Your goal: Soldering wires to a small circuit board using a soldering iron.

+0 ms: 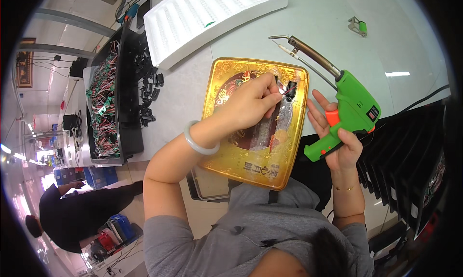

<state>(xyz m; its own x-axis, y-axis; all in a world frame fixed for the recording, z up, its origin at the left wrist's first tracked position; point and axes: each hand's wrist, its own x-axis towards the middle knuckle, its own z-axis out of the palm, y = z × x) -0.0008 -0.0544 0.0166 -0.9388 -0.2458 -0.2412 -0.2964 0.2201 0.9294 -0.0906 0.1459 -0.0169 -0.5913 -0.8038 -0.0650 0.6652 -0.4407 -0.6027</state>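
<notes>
A gold tin lid (pixel 226 166) with a dark round picture lies at the table's front edge, partly over my lap. My left hand (pixel 251 101), with a pale bangle at the wrist, rests over it, thumb and forefinger pinched on a thin reddish wire. That wire runs to a small black plastic part (pixel 291 91) near the lid's upper right, by some clear tape (pixel 284 120). My right hand (pixel 345 146) holds a green soldering gun (pixel 354 101) by its handle, some fingers stretched out behind it. The gun's tip points up and left, apart from the lid.
A white foam tray (pixel 161 45) stands at the back. To the left, a black bin (pixel 128 132) holds wired green boards, beside many loose black parts (pixel 147 91). A small green spool (pixel 361 27) sits back right. Black racks (pixel 395 156) stand right; another person (pixel 82 214) is far left.
</notes>
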